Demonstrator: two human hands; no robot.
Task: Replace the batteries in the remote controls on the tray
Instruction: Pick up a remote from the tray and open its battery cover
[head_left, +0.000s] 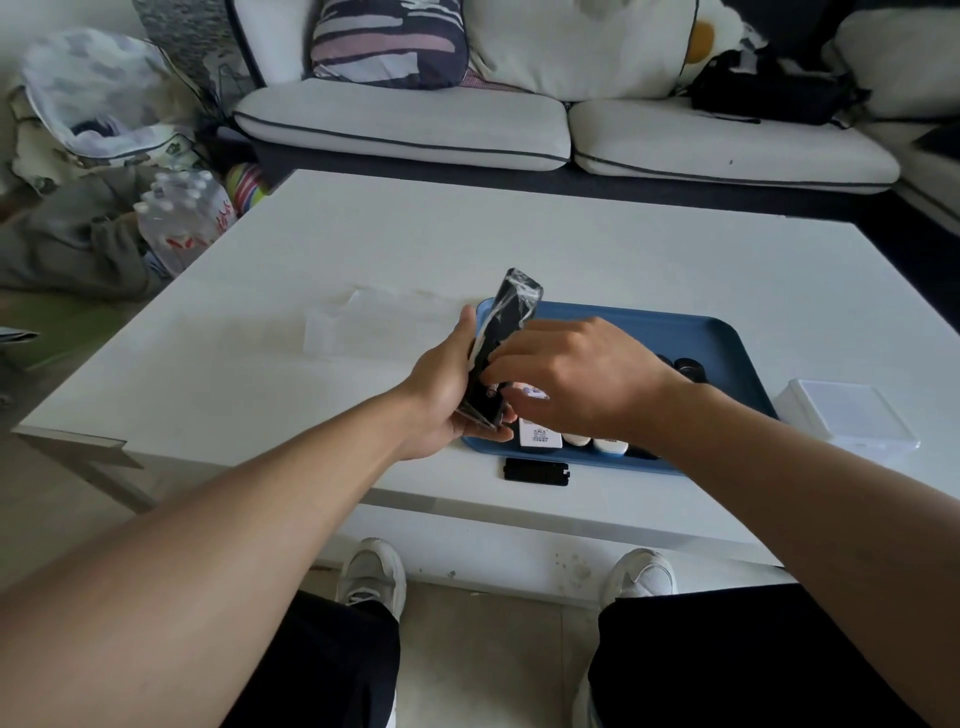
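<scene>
My left hand (447, 387) grips the black plastic-wrapped remote control (501, 345) upright over the blue tray (691, 332); my right hand (566, 376) pinches at its compartment; I should steady it, easing batteries gently.

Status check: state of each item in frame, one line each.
Black remote: lifted above the tray, tilted, gripped by left hand.
Right hand: fingers on the remote's lower part.
Battery cover: off, flat on table in front of the tray.
Blue tray: on table, holding white remotes.
Clear plastic box: closed, right of the tray.
</scene>
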